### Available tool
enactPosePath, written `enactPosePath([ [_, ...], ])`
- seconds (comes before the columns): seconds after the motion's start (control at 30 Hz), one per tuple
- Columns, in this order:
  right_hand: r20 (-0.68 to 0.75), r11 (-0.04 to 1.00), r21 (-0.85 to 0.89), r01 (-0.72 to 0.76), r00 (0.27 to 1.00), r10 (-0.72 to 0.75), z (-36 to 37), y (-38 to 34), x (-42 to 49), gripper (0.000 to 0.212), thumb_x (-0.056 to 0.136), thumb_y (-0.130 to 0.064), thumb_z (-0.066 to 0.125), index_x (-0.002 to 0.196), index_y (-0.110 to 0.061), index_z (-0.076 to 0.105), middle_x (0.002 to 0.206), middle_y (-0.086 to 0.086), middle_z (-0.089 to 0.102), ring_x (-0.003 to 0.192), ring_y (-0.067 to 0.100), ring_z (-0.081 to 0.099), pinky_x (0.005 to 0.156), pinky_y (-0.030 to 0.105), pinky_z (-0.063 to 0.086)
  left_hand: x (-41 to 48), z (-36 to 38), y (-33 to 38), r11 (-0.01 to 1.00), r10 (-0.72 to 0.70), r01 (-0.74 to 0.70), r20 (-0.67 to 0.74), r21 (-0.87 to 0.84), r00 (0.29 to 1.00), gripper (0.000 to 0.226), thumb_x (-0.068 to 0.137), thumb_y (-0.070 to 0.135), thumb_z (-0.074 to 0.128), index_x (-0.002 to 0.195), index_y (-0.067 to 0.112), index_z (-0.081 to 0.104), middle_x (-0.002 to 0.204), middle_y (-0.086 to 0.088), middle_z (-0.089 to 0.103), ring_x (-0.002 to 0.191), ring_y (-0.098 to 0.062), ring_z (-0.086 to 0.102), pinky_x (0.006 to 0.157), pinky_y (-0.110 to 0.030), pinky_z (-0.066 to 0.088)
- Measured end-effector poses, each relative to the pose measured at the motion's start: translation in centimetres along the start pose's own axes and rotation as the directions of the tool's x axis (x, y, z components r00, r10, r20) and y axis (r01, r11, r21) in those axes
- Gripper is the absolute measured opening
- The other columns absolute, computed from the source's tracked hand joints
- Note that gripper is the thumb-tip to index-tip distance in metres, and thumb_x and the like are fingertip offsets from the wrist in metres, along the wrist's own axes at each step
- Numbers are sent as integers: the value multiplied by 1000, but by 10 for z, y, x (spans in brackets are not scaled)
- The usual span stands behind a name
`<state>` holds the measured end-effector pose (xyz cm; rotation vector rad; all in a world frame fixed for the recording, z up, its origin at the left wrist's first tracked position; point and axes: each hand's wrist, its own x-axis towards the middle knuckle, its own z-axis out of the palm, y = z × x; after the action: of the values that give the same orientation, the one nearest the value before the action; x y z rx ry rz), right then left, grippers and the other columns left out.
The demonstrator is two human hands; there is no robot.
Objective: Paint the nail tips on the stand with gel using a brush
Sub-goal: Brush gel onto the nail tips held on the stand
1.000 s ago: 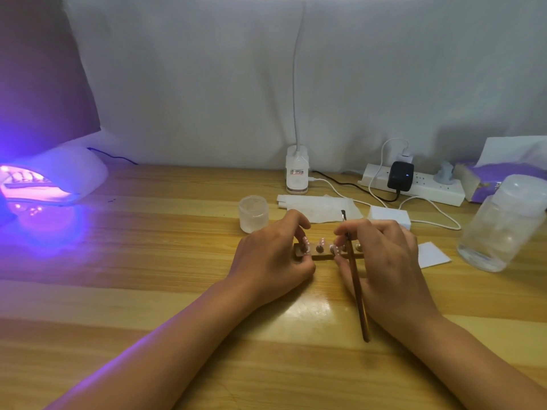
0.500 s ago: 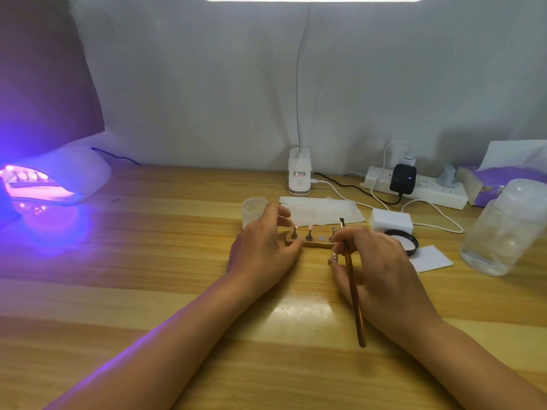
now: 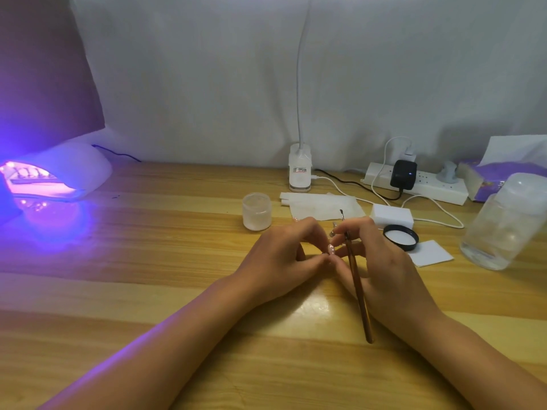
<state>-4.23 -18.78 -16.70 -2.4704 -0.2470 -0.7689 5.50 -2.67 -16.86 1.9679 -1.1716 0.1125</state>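
At the centre of the wooden table (image 3: 118, 291), head view — both hands meet, fingertips curled inward and touching.

Item: brush (image 3: 356, 279). Held in the right hand (image 3: 384, 267), fingers curled round the upper shaft. Long axis runs near to far, leaning slightly left at the far end; the dark tip points away toward the wall, the brown handle end points back toward the viewer and hangs over the table.

Item: nail tips (image 3: 331, 249). Small pink pieces between the two sets of fingertips; the left hand (image 3: 284, 258) pinches there with curled fingers. The stand itself is hidden by the hands; whether it rests on the table cannot be told.

Edges and room: frosted jar (image 3: 257, 211) just far-left of the left hand. White tissue (image 3: 322, 206) just beyond the fingers. Black lid (image 3: 400, 237) and white block (image 3: 392, 216) near the right hand, a paper square (image 3: 430, 253) beside them. Clear bottle (image 3: 503, 223) well apart at right. Open wood lies to the left and on the near side.

Surface and room: light striped planks with a glossy highlight below the hands. Curing lamp (image 3: 59, 176) glowing violet at far left. Desk lamp base (image 3: 300, 173) against the grey cloth backdrop — power strip (image 3: 429, 187) with plugs and cables at far right, tissue box (image 3: 497, 176) beyond.
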Motion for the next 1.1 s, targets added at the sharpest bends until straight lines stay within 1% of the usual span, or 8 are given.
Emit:
enactPosePath([
  [0.1, 11, 1000, -22, -9, 1000, 10, 0, 0, -1, 40, 86, -29, 67, 119, -23, 45, 104, -7, 63, 91, 5, 66, 71, 26, 59, 0, 1, -1, 1000, -18, 18, 8, 4, 1000, 18, 89, 21, 72, 105, 16, 67, 99, 10, 71, 72, 5, 58, 60, -11, 43],
  [0.3, 45, 985, -171, -7, 999, 15, -1, 0, -3, 41, 87, -44, 58, 120, -29, 37, 99, -7, 62, 77, 11, 64, 58, 35, 56, -2, 1, -4, 985, -77, 83, -50, 148, 996, 11, 90, 30, 68, 101, 31, 68, 97, 15, 67, 76, -4, 59, 68, -40, 54],
  [0.53, 142, 975, -220, 4, 989, 28, 2, 4, -3, 50, 85, -57, 53, 121, -33, 27, 107, -11, 54, 72, 2, 50, 55, 11, 36, -1, 1, -6, 986, -90, 100, -80, 133, 993, 9, 91, 29, 67, 100, 31, 69, 93, 15, 68, 84, -3, 62, 70, -41, 54],
  [0.67, 186, 981, -189, -32, 980, 68, 4, 6, -3, 51, 85, -65, 48, 119, -38, 22, 112, -17, 41, 77, 1, 46, 59, 9, 31, 0, 1, -7, 989, -97, 103, -61, 105, 993, 10, 89, 27, 68, 99, 30, 68, 96, 13, 69, 90, -5, 63, 74, -41, 54],
  [0.77, 165, 991, -122, -61, 983, 81, 2, 4, -1, 49, 83, -68, 45, 116, -39, 24, 114, -17, 46, 85, 3, 53, 65, 16, 42, 1, 1, -8, 992, -103, 105, -45, 65, 994, 11, 89, 24, 69, 99, 26, 69, 98, 10, 70, 93, -9, 64, 78, -42, 54],
  [0.87, 2, 997, -7, -73, 997, 73, -2, 0, 1, 40, 87, -67, 42, 109, -35, 38, 98, -14, 58, 84, 4, 61, 66, 25, 54, 1, 1, -7, 994, -101, 102, -34, 28, 994, 9, 89, 23, 70, 98, 25, 69, 97, 10, 68, 92, -6, 63, 79, -40, 54],
  [1.0, -124, 983, 131, -127, 982, 144, -3, -3, 3, 24, 99, -48, 38, 102, -27, 50, 77, -11, 63, 68, 8, 65, 58, 37, 56, 2, 0, -7, 995, -100, 100, -12, -1, 995, 8, 89, 20, 71, 96, 21, 71, 95, 11, 68, 92, -7, 63, 81, -39, 54],
  [1.1, -93, 893, 371, -254, 947, 308, -6, -2, 7, 12, 99, -30, 52, 105, -20, 48, 78, -6, 67, 69, 11, 68, 54, 30, 56, 2, -1, -6, 994, -103, 102, -1, -30, 995, 8, 88, 17, 72, 96, 18, 72, 95, 9, 70, 92, -7, 64, 82, -39, 54],
])
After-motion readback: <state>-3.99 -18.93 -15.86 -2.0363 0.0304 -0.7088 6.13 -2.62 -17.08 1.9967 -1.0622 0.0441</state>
